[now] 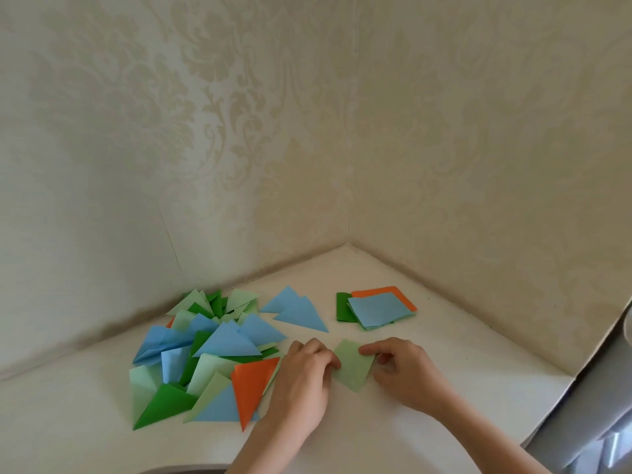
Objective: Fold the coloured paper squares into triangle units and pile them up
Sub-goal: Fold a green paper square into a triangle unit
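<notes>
Pale-green paper square (354, 366) lies flat on the white table (427, 336), held between both hands. Left hand (304, 371) pinches its left edge with curled fingers; right hand (400, 366) pinches the upper right corner. Judged step: start of a fold, no crease visible yet. Next move calls for bringing opposite corners together squarely and pressing the crease. Finished triangle pile (208, 354), in blue, green and orange, lies loose to the left; two blue triangles (297, 311) sit apart from it. Unfolded stack (376, 307) waits beyond the hands. No containers present; all paper rests directly on the table.
</notes>
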Demonstrator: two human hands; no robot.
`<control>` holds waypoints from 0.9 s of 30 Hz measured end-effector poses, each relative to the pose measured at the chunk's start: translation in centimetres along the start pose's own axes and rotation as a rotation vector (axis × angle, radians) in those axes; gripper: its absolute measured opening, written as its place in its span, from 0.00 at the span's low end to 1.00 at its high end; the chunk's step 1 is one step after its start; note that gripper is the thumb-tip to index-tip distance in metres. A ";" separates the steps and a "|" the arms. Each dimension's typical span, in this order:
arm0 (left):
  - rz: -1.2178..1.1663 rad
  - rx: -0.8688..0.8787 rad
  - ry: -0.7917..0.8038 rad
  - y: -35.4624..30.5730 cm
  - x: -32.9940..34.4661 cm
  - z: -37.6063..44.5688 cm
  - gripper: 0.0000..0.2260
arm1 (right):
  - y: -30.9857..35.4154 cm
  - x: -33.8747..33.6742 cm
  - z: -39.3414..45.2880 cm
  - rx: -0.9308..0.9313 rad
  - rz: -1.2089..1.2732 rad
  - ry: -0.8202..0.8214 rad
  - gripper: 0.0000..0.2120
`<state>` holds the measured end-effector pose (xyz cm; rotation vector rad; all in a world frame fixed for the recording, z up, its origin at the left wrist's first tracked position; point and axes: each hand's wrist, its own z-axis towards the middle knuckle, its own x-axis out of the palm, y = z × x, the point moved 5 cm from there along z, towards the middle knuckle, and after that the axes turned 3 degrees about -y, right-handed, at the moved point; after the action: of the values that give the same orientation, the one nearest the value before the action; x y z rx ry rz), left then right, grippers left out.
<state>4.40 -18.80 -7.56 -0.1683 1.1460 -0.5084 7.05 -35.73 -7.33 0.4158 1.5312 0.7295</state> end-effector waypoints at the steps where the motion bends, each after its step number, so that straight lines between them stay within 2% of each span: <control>1: 0.055 0.028 0.013 -0.4 0.0 -0.4 0.11 | 0.1 -0.1 -0.3 0.000 -0.001 -0.023 0.16; 6: 0.226 0.045 0.186 -2.1 0.6 -1.3 0.31 | 1.4 -0.4 -1.2 -0.048 -0.009 -0.073 0.13; 7: 0.217 0.049 0.179 -2.3 0.6 -1.3 0.30 | 1.7 -0.5 -1.2 -0.065 -0.008 -0.077 0.13; 10: 0.135 0.053 0.081 -2.5 0.1 -1.7 0.15 | 2.1 -0.4 -0.9 -0.095 -0.010 -0.084 0.11; 13: 0.006 0.008 0.015 -1.6 -0.1 -1.8 0.11 | 1.4 -0.1 -0.4 -0.075 -0.082 -0.084 0.04; 15: -0.031 -0.011 -0.030 -1.0 -0.2 -1.7 0.06 | 0.7 0.2 -0.2 -0.045 -0.137 -0.067 0.09; 17: 0.016 -0.043 -0.075 -0.1 -0.3 -1.6 0.02 | 0.3 0.5 0.0 -0.034 -0.152 -0.069 0.09; 20: 0.060 -0.102 -0.153 1.0 0.1 -1.4 0.10 | 0.3 1.0 0.1 -0.022 -0.142 -0.090 0.06; 23: 0.065 -0.135 -0.225 1.0 0.4 -1.1 0.11 | 0.3 1.5 0.3 0.037 -0.144 -0.134 0.09; 27: 0.093 -0.205 -0.228 1.1 1.2 -0.8 0.11 | 0.6 1.8 0.3 0.068 -0.218 -0.195 0.15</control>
<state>4.38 -18.32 -9.33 -0.3403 0.9763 -0.2798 7.02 -34.05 -8.24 0.3532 1.3935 0.4541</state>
